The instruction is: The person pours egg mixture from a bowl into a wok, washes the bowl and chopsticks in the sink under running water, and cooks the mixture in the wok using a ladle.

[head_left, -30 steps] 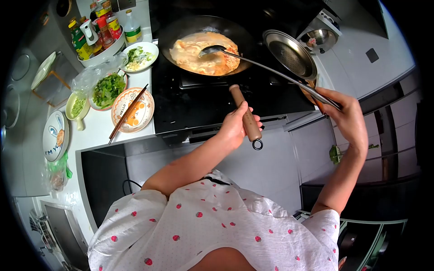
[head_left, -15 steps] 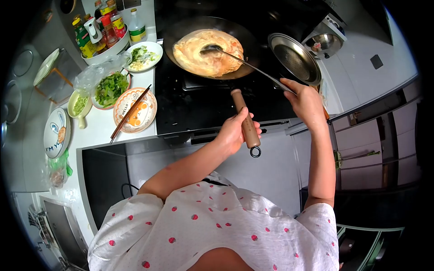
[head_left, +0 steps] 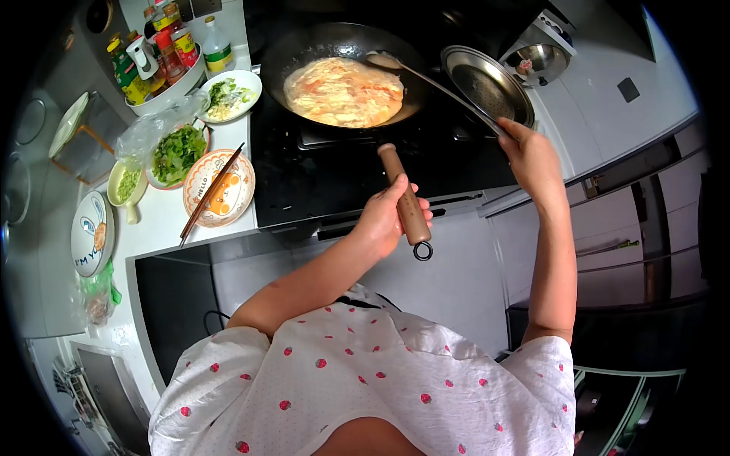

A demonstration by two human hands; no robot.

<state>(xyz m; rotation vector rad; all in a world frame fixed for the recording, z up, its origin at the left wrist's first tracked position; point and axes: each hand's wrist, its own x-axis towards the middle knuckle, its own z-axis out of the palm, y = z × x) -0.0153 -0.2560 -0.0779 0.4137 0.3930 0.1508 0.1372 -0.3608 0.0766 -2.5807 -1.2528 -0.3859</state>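
My left hand point(head_left: 388, 219) is wrapped round the wooden handle point(head_left: 411, 213) of a dark wok point(head_left: 331, 42) on the stove. In the wok lies a yellow and orange egg-like mixture point(head_left: 342, 93), spread in a wide round. My right hand point(head_left: 531, 161) grips the end of a long metal ladle point(head_left: 449, 92). Its bowl is over the wok's far right part, at the upper edge of the mixture; whether it touches the wok wall I cannot tell.
Right of the wok rests a round metal lid or pan point(head_left: 490, 90), with a steel bowl point(head_left: 538, 64) beyond. On the left counter are a patterned plate point(head_left: 237, 199) with chopsticks point(head_left: 212, 194) across it, leafy greens point(head_left: 179, 153), a plate of chopped vegetables point(head_left: 245, 82) and sauce bottles point(head_left: 169, 57).
The ladle has lifted out of the mixture and moved to the wok's far right. My right hand has shifted right and slightly down. The mixture looks flatter; my left hand keeps its hold.
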